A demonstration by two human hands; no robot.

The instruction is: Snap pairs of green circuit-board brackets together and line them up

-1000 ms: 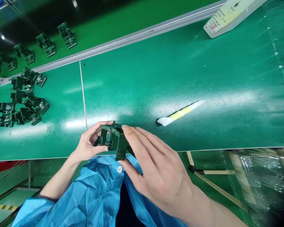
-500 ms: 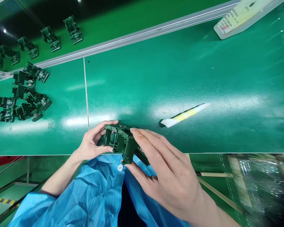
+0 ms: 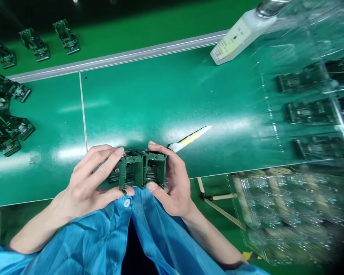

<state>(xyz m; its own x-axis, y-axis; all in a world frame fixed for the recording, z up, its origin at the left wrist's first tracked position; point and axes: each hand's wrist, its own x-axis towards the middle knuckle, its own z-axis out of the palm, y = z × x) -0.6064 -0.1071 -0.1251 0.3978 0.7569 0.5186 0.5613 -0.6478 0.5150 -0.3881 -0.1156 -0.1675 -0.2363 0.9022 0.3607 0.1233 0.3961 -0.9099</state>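
Note:
Between my two hands is a dark green plastic housing (image 3: 135,170) with two square openings facing me, held just above the table's front edge. My left hand (image 3: 93,183) closes on its left end, thumb below and fingers on top. The right end is gripped by my right hand (image 3: 174,183), thumb at the lower edge and forefinger along the top. Beyond my right hand lies a slim tool wrapped in white and yellow (image 3: 189,139), its near end partly covered by the hand.
Several similar green housings (image 3: 10,126) sit at left, with more in a row (image 3: 65,36) behind the metal rail. A labelled white bottle (image 3: 232,38) stands at the back right. Clear plastic trays lie right, one holding dark parts (image 3: 306,112), another (image 3: 286,214) below the green table (image 3: 149,95).
The housing has been turned so its openings face me. My right hand has shifted from over it to its right end. The view has swung right, bringing the trays in.

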